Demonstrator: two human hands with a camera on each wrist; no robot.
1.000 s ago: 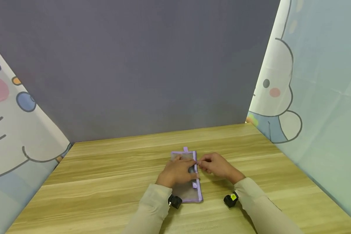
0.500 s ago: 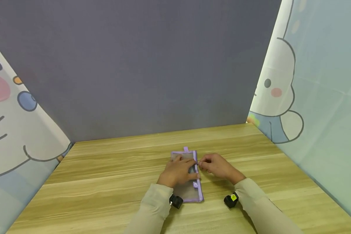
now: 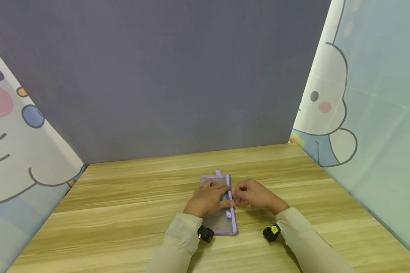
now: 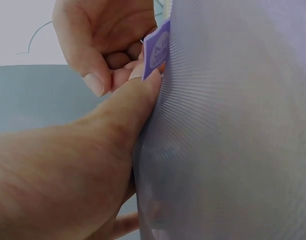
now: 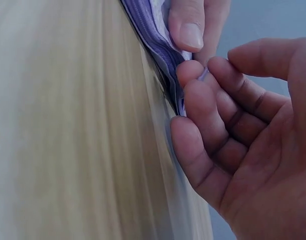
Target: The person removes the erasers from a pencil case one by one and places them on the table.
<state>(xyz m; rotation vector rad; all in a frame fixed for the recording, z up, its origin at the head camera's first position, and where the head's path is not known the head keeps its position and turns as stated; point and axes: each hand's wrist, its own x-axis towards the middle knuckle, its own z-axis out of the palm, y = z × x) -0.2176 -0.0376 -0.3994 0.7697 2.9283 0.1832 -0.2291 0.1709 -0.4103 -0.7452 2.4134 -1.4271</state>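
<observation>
Pouch (image 3: 221, 223) partly hidden; sleeves (image 3: 178, 242) cropped

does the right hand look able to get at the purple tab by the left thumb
Probably yes: the right hand is close by and the purple tab looks uncovered. The left thumb lies partly between the two, so a way round it may be needed.

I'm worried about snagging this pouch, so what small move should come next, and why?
Probably draw the right fingers along the pouch's purple edge toward its near end: they curl there with a purple sliver, perhaps a pull, between them, the edge runs on that way, and the left hand lies across the pouch.
</observation>
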